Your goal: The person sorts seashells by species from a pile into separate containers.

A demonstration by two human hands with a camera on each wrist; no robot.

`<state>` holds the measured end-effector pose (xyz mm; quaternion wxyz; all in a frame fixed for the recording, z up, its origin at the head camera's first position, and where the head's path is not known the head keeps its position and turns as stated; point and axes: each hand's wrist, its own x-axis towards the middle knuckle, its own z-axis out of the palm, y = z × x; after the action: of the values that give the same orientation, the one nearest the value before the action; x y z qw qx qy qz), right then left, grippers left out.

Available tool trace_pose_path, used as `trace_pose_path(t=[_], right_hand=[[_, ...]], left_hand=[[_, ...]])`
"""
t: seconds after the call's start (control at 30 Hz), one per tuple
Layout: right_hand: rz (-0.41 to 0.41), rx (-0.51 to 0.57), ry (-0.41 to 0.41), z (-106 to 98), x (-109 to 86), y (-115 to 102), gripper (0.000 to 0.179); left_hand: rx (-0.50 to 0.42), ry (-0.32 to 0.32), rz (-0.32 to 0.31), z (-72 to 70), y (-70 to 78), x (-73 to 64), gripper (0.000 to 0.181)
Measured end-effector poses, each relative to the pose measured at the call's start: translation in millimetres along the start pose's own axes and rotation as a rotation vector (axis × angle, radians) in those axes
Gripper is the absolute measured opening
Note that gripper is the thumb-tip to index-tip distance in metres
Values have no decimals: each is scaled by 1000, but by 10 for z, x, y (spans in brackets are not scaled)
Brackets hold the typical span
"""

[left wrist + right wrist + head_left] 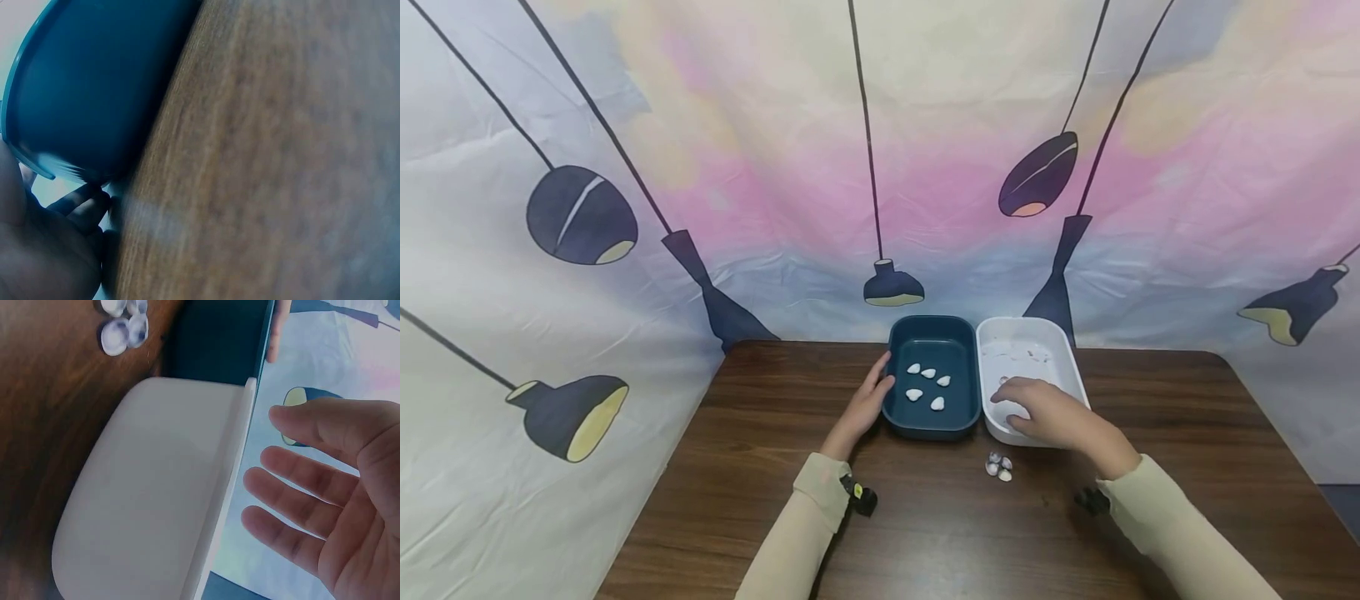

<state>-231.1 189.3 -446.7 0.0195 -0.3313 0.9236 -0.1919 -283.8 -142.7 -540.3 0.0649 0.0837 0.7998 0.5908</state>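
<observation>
My left hand [867,402] rests against the outer left side of a dark teal tray [932,432], fingers extended along its wall and thumb by the rim. In the left wrist view the teal tray [81,87] stands over the fingers. Several white seashells [913,394] lie spread on its floor. My right hand [1048,412] hovers over the white tray [1078,375] with its fingers loosely spread. Nothing shows between thumb and fingers of the right hand [337,494] in the right wrist view. A small shell [1003,380] shows just past its fingertips.
Several purple-and-white shells [998,467] sit clustered on the brown wooden table [940,533], in front of the white tray. The two trays stand side by side near the table's back edge. Behind them hangs a cloth backdrop [955,192] printed with lamps.
</observation>
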Motion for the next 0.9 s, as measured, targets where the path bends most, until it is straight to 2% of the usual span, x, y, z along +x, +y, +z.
trace_pose_path(t=[0.43,0.73,0.9], right_hand=[[-57,-13,39,64,-191,-211,26],[-172,63,81,158,-314,-302,20],[-180,82,78,275,-331,-306,17]], left_hand=[[-15,-12,10,1,-13,-5,58],[5,-7,-4,3,-15,13,59],[5,-5,-6,-1,-15,15,58]])
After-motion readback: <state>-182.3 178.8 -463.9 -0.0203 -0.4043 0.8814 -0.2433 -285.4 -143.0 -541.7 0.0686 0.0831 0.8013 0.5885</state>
